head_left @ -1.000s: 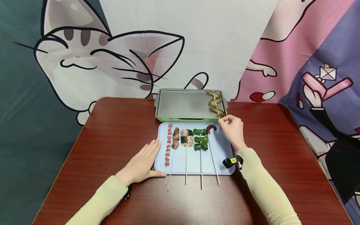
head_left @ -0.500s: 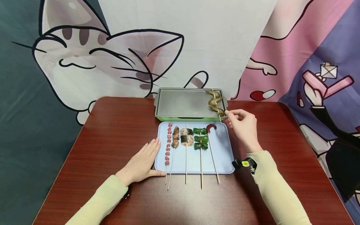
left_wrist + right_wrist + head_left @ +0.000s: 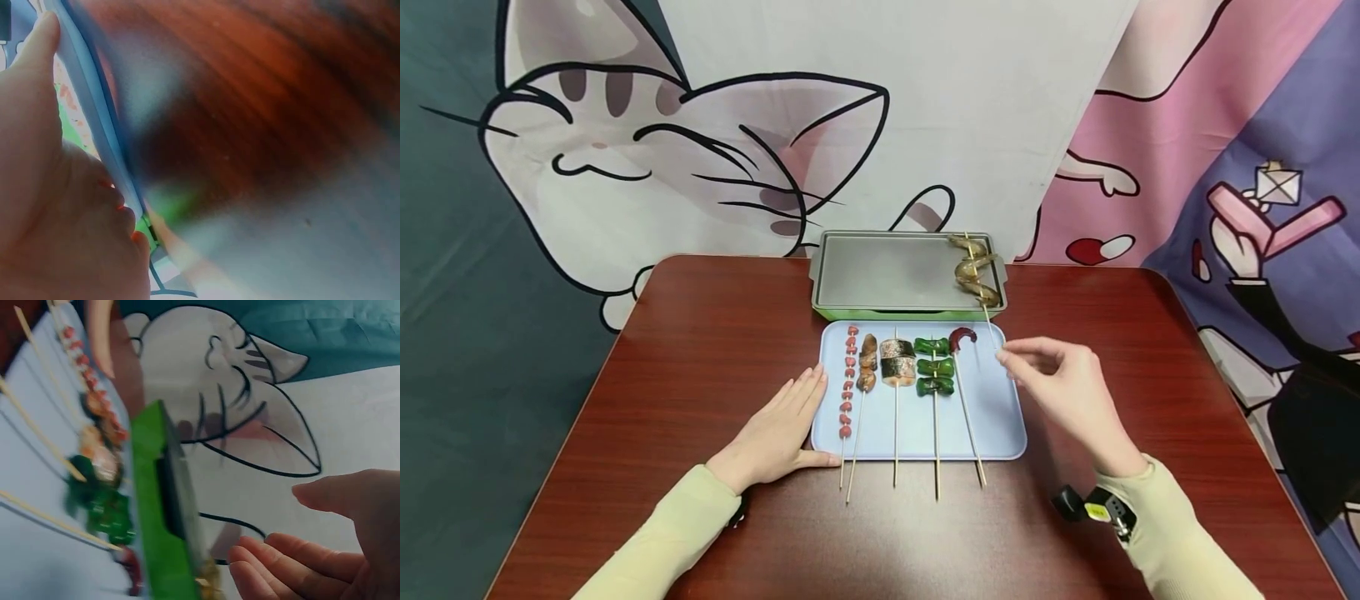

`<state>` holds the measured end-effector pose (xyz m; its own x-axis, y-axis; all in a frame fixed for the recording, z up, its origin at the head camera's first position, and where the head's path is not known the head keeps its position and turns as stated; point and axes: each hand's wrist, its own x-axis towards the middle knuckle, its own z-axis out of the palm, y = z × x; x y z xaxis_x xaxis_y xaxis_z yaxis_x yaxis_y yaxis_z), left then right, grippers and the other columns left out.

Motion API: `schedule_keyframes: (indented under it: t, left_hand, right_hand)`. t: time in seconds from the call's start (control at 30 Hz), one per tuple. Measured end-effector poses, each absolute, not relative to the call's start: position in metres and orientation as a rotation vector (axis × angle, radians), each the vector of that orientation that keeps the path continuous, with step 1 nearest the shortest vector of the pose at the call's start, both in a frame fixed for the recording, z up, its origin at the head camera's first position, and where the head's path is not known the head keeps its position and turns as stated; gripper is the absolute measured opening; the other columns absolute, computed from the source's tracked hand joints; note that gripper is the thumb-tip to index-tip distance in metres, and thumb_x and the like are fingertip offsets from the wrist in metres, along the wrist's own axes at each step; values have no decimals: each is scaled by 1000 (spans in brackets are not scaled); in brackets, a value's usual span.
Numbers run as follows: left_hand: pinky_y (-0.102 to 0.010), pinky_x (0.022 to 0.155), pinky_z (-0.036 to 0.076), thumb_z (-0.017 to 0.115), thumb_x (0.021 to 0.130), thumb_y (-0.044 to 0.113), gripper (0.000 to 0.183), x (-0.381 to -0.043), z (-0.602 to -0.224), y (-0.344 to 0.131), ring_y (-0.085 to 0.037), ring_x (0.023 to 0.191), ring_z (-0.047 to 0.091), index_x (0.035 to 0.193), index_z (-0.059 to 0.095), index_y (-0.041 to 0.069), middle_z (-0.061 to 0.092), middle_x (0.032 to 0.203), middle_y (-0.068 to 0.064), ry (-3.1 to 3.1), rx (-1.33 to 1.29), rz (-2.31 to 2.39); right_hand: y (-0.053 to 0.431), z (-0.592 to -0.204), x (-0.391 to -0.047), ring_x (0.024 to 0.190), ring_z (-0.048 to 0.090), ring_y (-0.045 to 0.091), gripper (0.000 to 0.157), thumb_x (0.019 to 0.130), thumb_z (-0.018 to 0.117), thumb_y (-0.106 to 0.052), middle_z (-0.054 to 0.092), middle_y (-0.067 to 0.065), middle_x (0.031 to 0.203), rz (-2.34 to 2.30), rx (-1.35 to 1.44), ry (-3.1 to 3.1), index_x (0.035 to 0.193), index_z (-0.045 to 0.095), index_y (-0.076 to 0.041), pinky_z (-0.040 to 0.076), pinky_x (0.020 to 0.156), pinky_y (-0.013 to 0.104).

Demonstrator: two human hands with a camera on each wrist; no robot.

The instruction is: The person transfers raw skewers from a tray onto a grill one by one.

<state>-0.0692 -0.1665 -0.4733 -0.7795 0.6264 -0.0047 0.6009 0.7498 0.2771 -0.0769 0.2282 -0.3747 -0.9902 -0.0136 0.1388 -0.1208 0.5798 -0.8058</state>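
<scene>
My left hand (image 3: 775, 433) lies with straight fingers along the left edge of the light blue tray (image 3: 1000, 417), its thumb at the front left corner. In the left wrist view the thumb (image 3: 39, 44) touches the tray's rim. My right hand (image 3: 1071, 396) hovers over the tray's right edge, fingertips near the stick end of a skewer of curled, brownish shrimp-like pieces (image 3: 973, 271). That skewer rests on the right side of a grey griddle plate (image 3: 887, 271) with a green base. In the right wrist view, nothing sits between the thumb (image 3: 325, 494) and the fingers.
Several skewers lie on the tray: small red pieces (image 3: 847, 383), brown chunks (image 3: 867, 362), a thick dark-banded piece (image 3: 897, 361), green pepper (image 3: 934, 367) and a dark red curl (image 3: 962, 337). Their sticks overhang the front edge. A cartoon-print cloth (image 3: 1000, 108) hangs behind the table (image 3: 715, 333).
My right hand has let go of the shrimp-like skewer's stick and drawn back, right and toward me. The skewer stays on the griddle. The left hand has kept its place.
</scene>
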Motion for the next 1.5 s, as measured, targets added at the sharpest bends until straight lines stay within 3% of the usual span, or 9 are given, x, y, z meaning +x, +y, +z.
schedule_keyframes:
  t: [0.23,0.63,0.87,1.27,1.5]
  left_hand:
    - [-50,121,20,69,85,69,116,-70,-473,-166,-39,151,18,155,24,-12,17,164,-27,2852,1002,404]
    - [-49,121,18,69,85,69,117,-71,-473,-166,-39,151,18,156,23,-12,17,164,-27,2843,990,407]
    - [-50,121,19,68,85,69,116,-70,-474,-166,-39,151,17,156,23,-12,16,164,-27,2841,993,410]
    - [-50,121,20,69,85,68,116,-69,-475,-166,-39,151,18,155,24,-12,16,164,-27,2845,999,405]
    - [-50,121,19,70,85,68,117,-70,-475,-166,-38,151,17,156,23,-12,16,164,-26,2847,990,413]
  right_hand:
    - [223,-412,-64,72,70,19,33,88,82,-30,76,4,82,1388,68,-2890,109,78,-4,50,57,27]
    - [218,-455,-61,61,68,14,24,86,83,-17,73,-1,70,1526,73,-3003,103,78,-1,49,61,21]
    - [216,-462,-58,58,68,17,24,85,80,-6,72,3,68,1671,85,-2969,105,74,7,53,59,23]
    - [223,-459,-55,60,66,17,20,84,77,0,68,5,65,1731,10,-2913,103,74,7,56,60,26]
    - [225,-448,-52,61,65,18,16,82,65,5,67,7,67,1774,-47,-2868,96,74,6,56,58,28]
